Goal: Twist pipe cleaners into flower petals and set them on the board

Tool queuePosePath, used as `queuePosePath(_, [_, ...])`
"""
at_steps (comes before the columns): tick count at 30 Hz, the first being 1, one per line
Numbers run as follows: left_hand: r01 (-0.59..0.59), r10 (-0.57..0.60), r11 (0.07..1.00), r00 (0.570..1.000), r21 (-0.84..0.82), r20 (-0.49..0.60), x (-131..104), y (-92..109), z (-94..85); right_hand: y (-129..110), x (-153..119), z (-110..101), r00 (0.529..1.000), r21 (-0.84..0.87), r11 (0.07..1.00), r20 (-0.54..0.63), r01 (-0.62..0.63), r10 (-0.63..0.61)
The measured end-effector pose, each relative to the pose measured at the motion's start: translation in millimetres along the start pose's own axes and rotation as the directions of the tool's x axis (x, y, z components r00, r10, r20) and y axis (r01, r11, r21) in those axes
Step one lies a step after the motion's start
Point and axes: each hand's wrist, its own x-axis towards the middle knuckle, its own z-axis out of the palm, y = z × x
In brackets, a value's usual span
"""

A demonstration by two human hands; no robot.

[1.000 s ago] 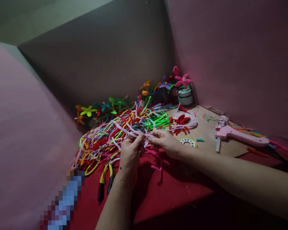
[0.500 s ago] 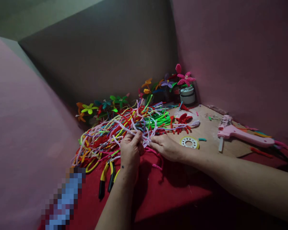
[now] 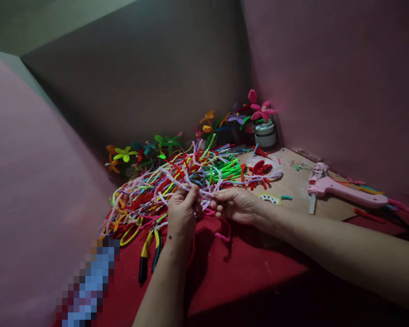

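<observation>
Pale lilac fuzzy stems (image 3: 173,180) run between my two hands, in front of a big heap of coloured fuzzy stems (image 3: 146,181). My left hand (image 3: 184,209) is closed round them, thumb pressed against the fingers. Just to its right, my right hand (image 3: 236,206) pinches the other part of the lilac stems between thumb and forefinger, its other fingers curled below. A pink stem (image 3: 225,237) hangs beneath the hands. Where exactly the lilac stems cross is hard to make out.
Yellow-and-black pliers (image 3: 146,256) lie on the red cloth (image 3: 238,286). A pink glue gun (image 3: 344,191) and a partly covered white spool (image 3: 270,198) are on the wooden board (image 3: 295,181). Fuzzy flowers (image 3: 264,111) and a grey-white jar (image 3: 265,135) stand along the back.
My right hand has turned and its fingers have gone from stretched along the lilac stems to pinching them. It now covers more of the spool. The whole view has shifted slightly.
</observation>
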Motion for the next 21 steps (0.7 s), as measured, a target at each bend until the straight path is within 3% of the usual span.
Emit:
queuePosePath(3, [-0.006, 0.006, 1.000, 1.000, -0.005, -0.002, -1.3, 0.4, 2.2, 2.1, 1.6, 0.9, 0.998, 0.037, 0.999, -0.058, -0.009, 0.011])
queuePosePath(12, [-0.062, 0.060, 0.996, 0.998, -0.068, -0.034, -3.6, 1.5, 6.6, 3.7, 2.9, 1.2, 0.997, 0.007, 0.998, -0.028, 0.069, -0.069])
queuePosePath(14, [-0.065, 0.064, 0.997, 0.998, -0.040, -0.019, -4.7, 2.2, 8.0, 3.6, 3.5, -0.3, 0.993, -0.018, 0.996, -0.071, 0.090, -0.091])
queuePosePath(18, [0.000, -0.017, 0.991, 0.992, 0.133, 0.125, -6.5, 3.3, 9.2, 1.9, 4.2, -0.9, 0.983, -0.046, 0.988, -0.102, 0.150, -0.154])
queuePosePath(21, [0.021, -0.048, 0.979, 0.991, 0.204, 0.128, -5.6, 3.6, 6.3, -0.1, 4.2, 0.3, 0.985, -0.013, 0.992, -0.118, 0.122, -0.122])
